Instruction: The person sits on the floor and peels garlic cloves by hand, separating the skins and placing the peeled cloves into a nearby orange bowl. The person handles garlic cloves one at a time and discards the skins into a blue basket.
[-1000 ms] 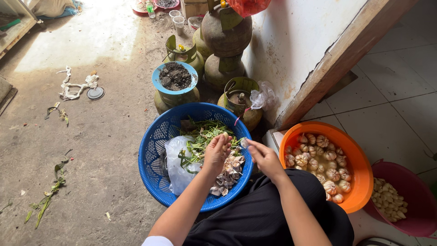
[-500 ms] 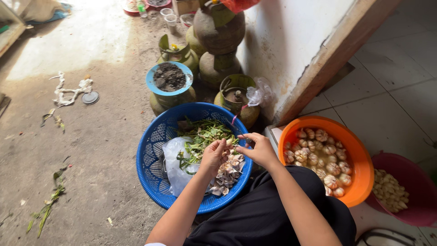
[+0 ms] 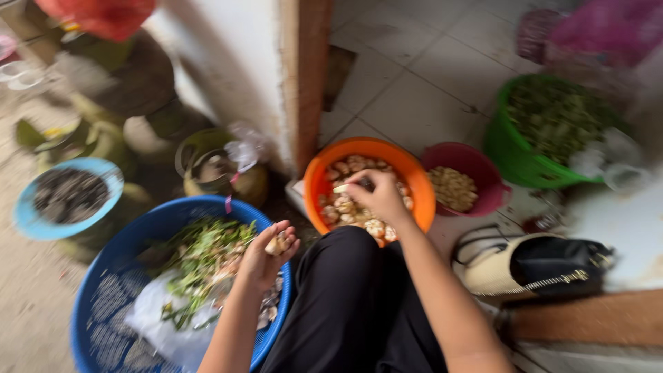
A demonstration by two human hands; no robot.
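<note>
pale floor tiles lie beyond the right hand point(image 3: 380, 197), pinched on a bulb inside the orange bowl point(image 3: 314, 183), while the left hand point(image 3: 266, 255) cups a small, light, firm garlic piece point(image 3: 278, 243) over the blue basket point(image 3: 103, 304), likely best gripped by fingertips across its sides.

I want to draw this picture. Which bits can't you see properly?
- Left hand: holds a small pale piece; blur hides what it is.
- Right hand: its fingers cover what it picks in the orange bowl.
- Green bucket: contents blurred.
- Blue basket: cut off by the bottom edge.

four bowls point(image 3: 314, 181), one blue basket point(image 3: 110, 304)
</note>
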